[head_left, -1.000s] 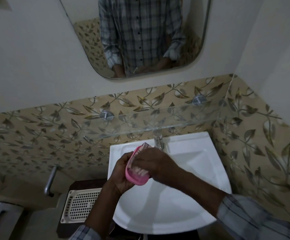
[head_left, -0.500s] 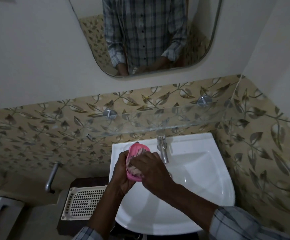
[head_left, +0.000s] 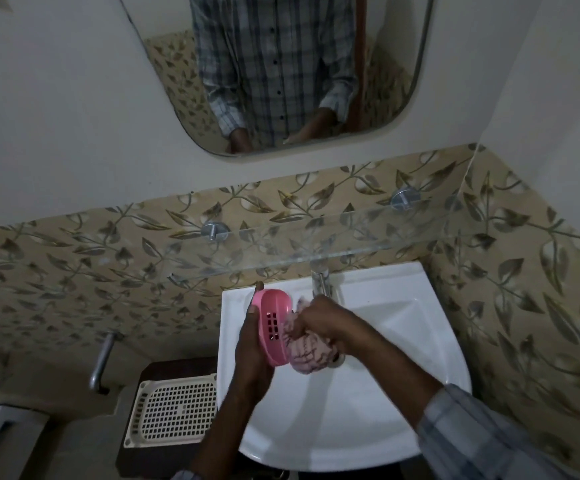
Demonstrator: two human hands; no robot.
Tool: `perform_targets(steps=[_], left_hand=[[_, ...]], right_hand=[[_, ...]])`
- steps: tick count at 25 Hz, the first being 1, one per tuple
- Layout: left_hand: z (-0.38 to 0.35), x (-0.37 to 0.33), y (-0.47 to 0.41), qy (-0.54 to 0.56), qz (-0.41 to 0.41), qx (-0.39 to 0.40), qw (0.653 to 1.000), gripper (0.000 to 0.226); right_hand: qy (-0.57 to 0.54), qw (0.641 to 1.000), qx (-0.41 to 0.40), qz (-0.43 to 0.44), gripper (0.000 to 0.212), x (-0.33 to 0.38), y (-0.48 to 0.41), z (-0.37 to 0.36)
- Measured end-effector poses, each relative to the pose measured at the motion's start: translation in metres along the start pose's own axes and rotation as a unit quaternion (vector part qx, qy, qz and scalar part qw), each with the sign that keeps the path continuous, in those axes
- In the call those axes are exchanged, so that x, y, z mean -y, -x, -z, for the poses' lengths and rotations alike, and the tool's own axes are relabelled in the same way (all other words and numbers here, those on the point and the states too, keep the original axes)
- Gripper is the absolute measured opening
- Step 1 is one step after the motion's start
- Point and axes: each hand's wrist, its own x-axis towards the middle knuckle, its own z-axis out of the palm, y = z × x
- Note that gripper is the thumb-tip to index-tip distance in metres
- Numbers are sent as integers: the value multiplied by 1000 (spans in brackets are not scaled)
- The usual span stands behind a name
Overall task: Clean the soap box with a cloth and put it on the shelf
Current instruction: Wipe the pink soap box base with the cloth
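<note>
A pink oval soap box with a slotted bottom is held on edge over the white washbasin. My left hand grips it from the left, fingers along its back. My right hand is closed on a bunched pink and white cloth, which touches the box's right rim. A clear glass shelf on two metal pegs runs along the tiled wall just above the basin, with nothing on it.
A metal tap stands at the basin's back edge, just behind my right hand. A cream perforated tray lies on a dark stand to the left. A metal handle sticks out of the wall. A mirror hangs above.
The cloth has come out of the inside of the box and now sits at its right rim. The box has turned so its slotted bottom faces me. The camera has shifted slightly.
</note>
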Motion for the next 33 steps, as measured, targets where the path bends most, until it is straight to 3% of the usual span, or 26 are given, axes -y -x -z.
perform_targets(steps=[2,4,7,9,11,13,15,16,17,18,20,21,22,23,26,27,28,29,30,32,33], left_hand=[[9,-16,-7,21,46,-15,999,48],[8,-21,-10,37,107,0,994,53],[-1,-22,-13,49,143,18,988,49],[-2,-25,-15,67,176,17,982,54],[1,-24,-15,64,197,26,978,55],[7,-17,-9,54,218,39,974,51],[9,-17,-8,55,251,59,965,50],[8,-21,-10,60,265,64,960,50],[8,-26,-14,57,265,64,960,50],[7,-30,-17,48,253,53,965,48],[7,-31,-22,40,206,22,978,44],[9,-27,-23,41,191,11,981,44],[12,-24,-21,37,190,5,981,45],[14,-22,-18,25,207,11,978,47],[10,-30,-6,7,280,67,958,48],[9,-35,-8,20,286,76,955,48],[7,-39,-10,37,280,77,956,48],[3,-42,-11,44,261,64,962,47],[-2,-40,-10,48,235,39,970,48],[-8,-23,-7,73,154,-31,985,54],[-9,-10,-5,70,98,-57,991,51]], right_hand=[[-70,996,-45,43,27,-4,-1,25],[20,971,-141,193,21,-3,-1,31],[204,864,-134,440,32,-9,2,-1],[220,816,-79,530,36,-30,5,-20],[247,780,-13,574,40,-51,7,-18],[382,689,31,616,45,-52,0,8],[511,603,-2,613,40,-39,-8,32],[531,595,-45,602,37,-34,-10,36],[520,616,-87,585,36,-32,-9,32],[481,667,-114,557,34,-33,-4,18],[320,809,-112,480,37,-51,9,-26],[249,847,-118,454,41,-62,16,-45],[223,857,-120,448,44,-70,22,-54],[257,831,-107,482,45,-71,22,-49],[451,627,-117,624,36,-53,-1,6],[473,598,-135,633,34,-45,-4,17],[475,599,-146,628,32,-43,-5,18],[450,632,-145,614,33,-45,-1,11],[396,697,-128,583,36,-50,5,-4],[226,869,-116,425,41,-46,22,-36],[97,935,-136,313,37,-38,25,-48]])
